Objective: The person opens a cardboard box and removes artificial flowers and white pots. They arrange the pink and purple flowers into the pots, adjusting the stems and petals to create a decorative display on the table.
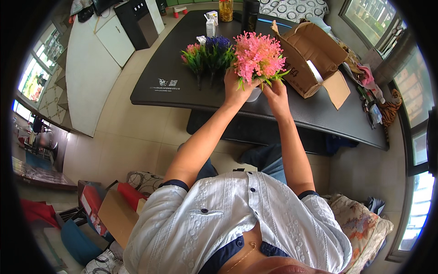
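Note:
A bunch of pink artificial flowers [257, 56] with green plastic leaves stands upright in front of me, above the near edge of the black table [154, 90]. My left hand [235, 86] grips the bunch low on its left side, its fingertips partly hidden by blossoms and leaves. On the other side, my right hand [276, 91] pinches among the lower leaves. Between my wrists shows part of a small white pot [254, 95]; the flowers cover its rim. To the left lie a purple-blue artificial bunch [218, 51] and a smaller pink one [195, 56], stems pointing towards me.
An open cardboard box [308, 61] sits close on the right. Farther back are a black cylindrical container [250, 15], a jar of amber contents [226, 10] and a small white carton [210, 27]. A tiger-striped plush toy [390, 108] lies by the right edge.

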Tool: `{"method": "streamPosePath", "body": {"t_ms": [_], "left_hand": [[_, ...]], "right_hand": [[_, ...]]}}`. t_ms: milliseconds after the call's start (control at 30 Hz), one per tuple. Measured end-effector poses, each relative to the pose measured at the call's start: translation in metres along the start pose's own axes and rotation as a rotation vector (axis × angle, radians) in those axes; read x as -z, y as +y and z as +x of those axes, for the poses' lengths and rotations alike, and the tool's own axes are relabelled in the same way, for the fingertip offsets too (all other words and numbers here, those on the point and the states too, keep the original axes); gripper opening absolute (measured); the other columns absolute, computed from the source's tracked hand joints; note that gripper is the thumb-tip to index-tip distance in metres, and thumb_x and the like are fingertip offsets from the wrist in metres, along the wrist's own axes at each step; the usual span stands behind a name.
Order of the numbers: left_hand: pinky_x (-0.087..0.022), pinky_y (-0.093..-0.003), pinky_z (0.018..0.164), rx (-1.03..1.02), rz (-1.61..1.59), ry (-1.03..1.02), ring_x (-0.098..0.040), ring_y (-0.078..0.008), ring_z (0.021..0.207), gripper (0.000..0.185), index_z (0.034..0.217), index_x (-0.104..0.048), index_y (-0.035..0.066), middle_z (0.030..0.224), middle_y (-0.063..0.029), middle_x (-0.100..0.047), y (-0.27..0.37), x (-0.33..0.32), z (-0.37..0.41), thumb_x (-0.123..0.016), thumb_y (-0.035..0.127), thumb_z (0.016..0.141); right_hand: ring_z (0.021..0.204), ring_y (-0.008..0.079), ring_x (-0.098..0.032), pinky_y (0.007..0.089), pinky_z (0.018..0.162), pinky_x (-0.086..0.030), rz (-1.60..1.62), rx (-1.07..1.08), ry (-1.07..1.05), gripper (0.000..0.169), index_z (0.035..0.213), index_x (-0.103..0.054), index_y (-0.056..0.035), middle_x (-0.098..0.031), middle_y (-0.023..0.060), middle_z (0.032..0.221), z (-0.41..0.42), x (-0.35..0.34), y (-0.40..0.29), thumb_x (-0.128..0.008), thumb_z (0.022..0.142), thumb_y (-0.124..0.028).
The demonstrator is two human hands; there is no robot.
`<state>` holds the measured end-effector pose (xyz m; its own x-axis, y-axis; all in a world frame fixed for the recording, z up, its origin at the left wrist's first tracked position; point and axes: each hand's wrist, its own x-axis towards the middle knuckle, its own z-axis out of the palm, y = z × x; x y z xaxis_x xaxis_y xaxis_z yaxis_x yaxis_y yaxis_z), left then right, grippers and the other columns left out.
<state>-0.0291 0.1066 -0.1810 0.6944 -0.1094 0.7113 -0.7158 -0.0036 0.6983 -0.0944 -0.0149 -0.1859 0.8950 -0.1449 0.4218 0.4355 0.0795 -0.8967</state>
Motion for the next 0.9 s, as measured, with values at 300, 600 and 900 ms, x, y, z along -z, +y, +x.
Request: {"method": "streamPosePath", "body": {"t_ms": [300,600,900], "left_hand": [[-0.041,-0.0413,0.095,-0.069,0.077,-0.278,-0.052,-0.0336,0.112,0.071,0.118,-0.054,0.004,0.122,-0.0146,-0.054,0.039,0.023,-0.001,-0.085,0.029,0.060],[-0.042,-0.0325,0.094,-0.262,0.025,-0.004,-0.053,-0.0193,0.110,0.028,0.114,-0.061,0.007,0.114,-0.0081,-0.058,0.061,0.071,0.057,-0.060,0.022,0.091],[-0.044,-0.0376,0.092,-0.546,0.394,-0.391,-0.057,-0.0276,0.105,0.029,0.100,-0.066,0.008,0.114,-0.0093,-0.059,0.073,0.043,0.074,-0.070,0.023,0.076]], "right_hand": [[0.099,0.0170,-0.056,0.0325,0.089,-0.044,-0.530,0.242,0.023,0.048,0.118,-0.054,0.0004,-0.060,0.0078,0.112,0.001,-0.001,0.009,-0.074,0.076,-0.013],[0.102,0.0154,-0.056,0.0309,0.091,-0.044,-0.370,-0.032,-0.106,0.067,0.120,-0.053,0.0004,-0.061,0.0076,0.113,0.010,0.002,-0.004,-0.084,0.064,-0.019],[0.096,0.0128,-0.054,0.0291,0.087,-0.045,-0.389,-0.090,-0.181,0.070,0.120,-0.053,0.0016,-0.061,0.0060,0.107,0.011,0.004,-0.024,-0.086,0.066,-0.030]]}}
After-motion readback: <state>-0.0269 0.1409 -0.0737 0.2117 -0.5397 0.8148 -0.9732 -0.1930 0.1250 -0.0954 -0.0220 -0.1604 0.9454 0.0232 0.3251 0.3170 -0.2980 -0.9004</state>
